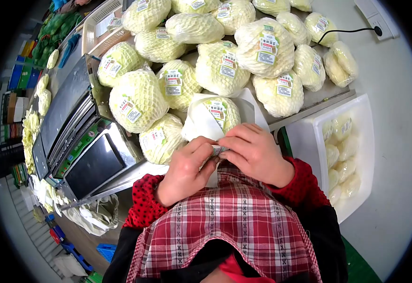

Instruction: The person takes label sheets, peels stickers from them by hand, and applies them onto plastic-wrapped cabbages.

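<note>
Close to my apron, my left hand and my right hand meet with fingers pinched. Between their fingertips is a strip of labels, small and partly hidden by the fingers. White backing paper curls up from the hands and loops around the front of a wrapped cabbage. Just left of that loop lies another labelled cabbage in net and clear film. A larger cabbage rests behind it, with a printed sticker on its side.
Several more wrapped cabbages are piled on the metal table. At right, a white bin holds wrapped pale produce. A dark machine with a flat black panel stands left. A beige crate sits behind; a black cable runs to the wall.
</note>
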A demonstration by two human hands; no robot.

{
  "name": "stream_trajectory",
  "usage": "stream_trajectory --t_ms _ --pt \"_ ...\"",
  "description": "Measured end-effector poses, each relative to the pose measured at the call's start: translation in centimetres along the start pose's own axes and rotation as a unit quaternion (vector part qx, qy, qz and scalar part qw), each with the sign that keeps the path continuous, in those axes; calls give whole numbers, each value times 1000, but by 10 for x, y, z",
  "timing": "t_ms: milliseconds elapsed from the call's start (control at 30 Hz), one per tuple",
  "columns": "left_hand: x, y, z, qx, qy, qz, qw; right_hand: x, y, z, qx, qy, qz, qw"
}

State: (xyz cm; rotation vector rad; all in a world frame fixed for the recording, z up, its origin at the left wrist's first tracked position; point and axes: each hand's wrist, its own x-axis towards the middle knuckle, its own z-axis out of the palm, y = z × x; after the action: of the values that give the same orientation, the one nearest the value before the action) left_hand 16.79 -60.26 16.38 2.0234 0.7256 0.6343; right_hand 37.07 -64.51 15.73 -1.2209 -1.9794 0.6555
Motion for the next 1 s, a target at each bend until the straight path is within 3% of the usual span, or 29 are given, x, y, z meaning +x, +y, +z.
stream_trajectory --t_ms 67,200,233,300,367,400,433,467,533,600,667,733,1000 --pt "-7 0 -1 33 -4 -8 999 2 -12 2 -88 20 -17 996" --pt "-17 1 -5 32 2 -68 997 1 -18 13 -128 19 -29 991" --pt "-19 1 -6 31 5 -67 997 2 -16 16 -130 18 -32 991" --pt "-23 1 -6 -5 57 -153 987 3 -11 23 -30 59 16 998" --pt "-35 -18 0 -5 81 -185 979 11 16 28 218 134 289 923" --pt "-39 -26 1 -5 103 -216 971 16 39 26 303 152 408 848" --pt "-33 -28 0 44 75 -151 985 18 62 30 364 174 458 792" --pt "-23 -29 1 43 75 -149 985 20 76 34 422 193 505 728" --pt "8 -35 7 109 -7 -3 994 25 88 42 417 183 518 724" --pt "34 -61 21 171 15 73 982 32 95 44 411 175 532 720" --pt "35 -73 25 183 32 75 980 38 102 43 387 163 514 748" --pt "23 -73 24 183 4 9 983 43 106 45 379 156 532 741" --pt "55 -98 7 197 -17 -58 978 52 108 44 379 162 557 721"
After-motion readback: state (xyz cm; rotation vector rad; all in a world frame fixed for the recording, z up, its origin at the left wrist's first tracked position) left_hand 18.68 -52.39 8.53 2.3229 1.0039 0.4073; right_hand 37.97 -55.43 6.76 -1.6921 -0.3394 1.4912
